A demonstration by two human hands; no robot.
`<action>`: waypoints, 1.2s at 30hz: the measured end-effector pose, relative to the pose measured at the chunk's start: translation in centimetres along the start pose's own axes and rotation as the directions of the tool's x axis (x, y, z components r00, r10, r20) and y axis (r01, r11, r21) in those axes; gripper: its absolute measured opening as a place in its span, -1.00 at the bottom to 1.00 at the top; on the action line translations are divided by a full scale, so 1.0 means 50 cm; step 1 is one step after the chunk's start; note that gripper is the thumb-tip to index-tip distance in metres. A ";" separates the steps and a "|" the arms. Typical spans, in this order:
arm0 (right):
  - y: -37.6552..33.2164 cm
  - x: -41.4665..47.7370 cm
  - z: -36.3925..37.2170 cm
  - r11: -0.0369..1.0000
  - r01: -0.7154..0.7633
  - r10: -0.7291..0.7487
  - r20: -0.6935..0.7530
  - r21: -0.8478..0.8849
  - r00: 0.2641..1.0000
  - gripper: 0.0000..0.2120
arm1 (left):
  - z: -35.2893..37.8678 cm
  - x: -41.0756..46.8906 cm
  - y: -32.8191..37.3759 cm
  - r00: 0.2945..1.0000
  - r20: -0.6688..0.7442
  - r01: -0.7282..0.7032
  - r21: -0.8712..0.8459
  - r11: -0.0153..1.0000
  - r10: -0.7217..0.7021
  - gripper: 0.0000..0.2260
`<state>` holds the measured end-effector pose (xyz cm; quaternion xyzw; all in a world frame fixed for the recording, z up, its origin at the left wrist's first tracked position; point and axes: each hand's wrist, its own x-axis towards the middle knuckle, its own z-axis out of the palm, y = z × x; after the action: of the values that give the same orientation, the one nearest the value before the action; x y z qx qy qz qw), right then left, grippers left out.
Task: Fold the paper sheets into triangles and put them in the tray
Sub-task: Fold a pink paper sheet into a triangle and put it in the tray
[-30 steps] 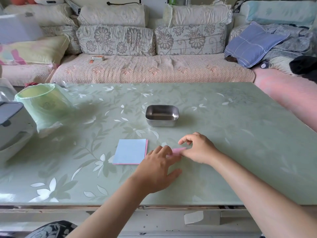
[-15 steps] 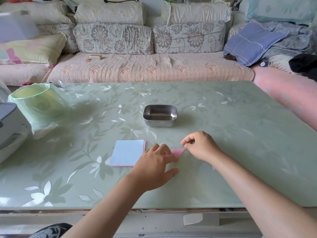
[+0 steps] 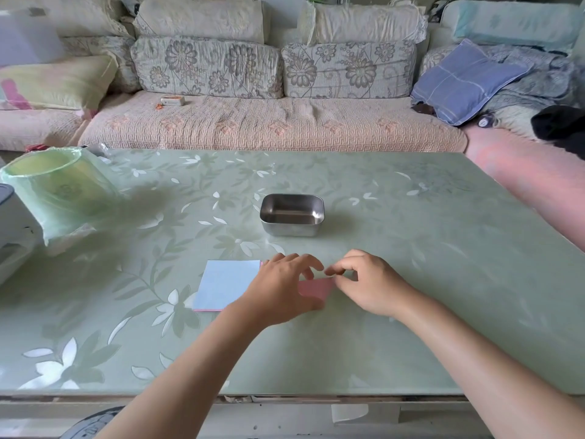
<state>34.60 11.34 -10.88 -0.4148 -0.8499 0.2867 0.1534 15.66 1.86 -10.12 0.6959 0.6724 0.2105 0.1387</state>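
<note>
Left hand (image 3: 281, 289): fingers arched over the pink paper (image 3: 316, 288), no longer pressed flat on it; whether it grips cannot be told.
Right hand (image 3: 368, 282): thumb and forefinger pinch the paper's far right corner.
Change: more pink shows than a second ago, so the crease is probably set.
Pink paper: on the table (image 3: 443, 280), nearer the front edge.
Blue sheet (image 3: 226, 283): flat, just left.
Tray (image 3: 292, 228): mid-table, empty.

Pink paper (image 3: 316, 288), flat blue sheet (image 3: 226, 283) beside, steel tray (image 3: 291, 230) beyond
</note>
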 end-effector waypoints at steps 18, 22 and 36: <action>-0.050 0.016 -0.025 0.860 -0.246 0.225 0.100 0.448 0.969 -0.94 | -0.031 -0.014 -0.001 0.962 -0.139 -0.227 0.081 0.970 0.237 -0.43; -0.061 0.016 -0.036 0.770 -0.311 0.234 0.207 0.556 0.950 -0.87 | -0.046 -0.016 0.001 0.947 -0.248 -0.189 0.086 0.978 0.205 -0.80; -0.087 0.000 -0.015 0.903 -0.056 0.051 0.025 0.426 0.998 -0.85 | -0.052 -0.010 -0.007 0.989 -0.111 0.053 -0.375 0.925 -0.102 -0.98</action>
<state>32.31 9.49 -7.61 -0.3925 -0.7561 0.4721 0.2268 14.09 1.15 -8.07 0.6150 0.6549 0.3727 0.2323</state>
